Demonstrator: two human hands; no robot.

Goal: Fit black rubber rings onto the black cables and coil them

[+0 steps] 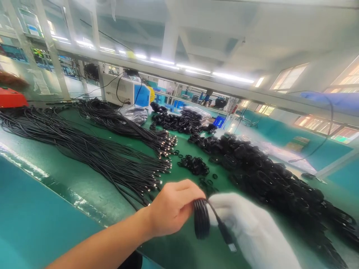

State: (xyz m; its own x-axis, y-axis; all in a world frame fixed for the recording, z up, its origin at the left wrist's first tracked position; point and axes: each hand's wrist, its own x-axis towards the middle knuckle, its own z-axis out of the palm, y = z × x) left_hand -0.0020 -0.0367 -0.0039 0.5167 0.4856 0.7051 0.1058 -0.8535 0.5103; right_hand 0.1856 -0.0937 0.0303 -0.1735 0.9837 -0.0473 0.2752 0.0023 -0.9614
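- Our bare left hand (171,209) pinches the top of a coiled black cable (202,220), fingers closed on it.
- Our right hand (246,228), in a white glove, is curled against the same coil from the other side; the cable's plug end (228,239) lies across the glove.
- Beyond the hands, small black rings (195,164) lie scattered on the green desk (84,183).
- Left of the hands lie straight cable bundles (106,157); to the right, a heap of coiled cables (280,183).
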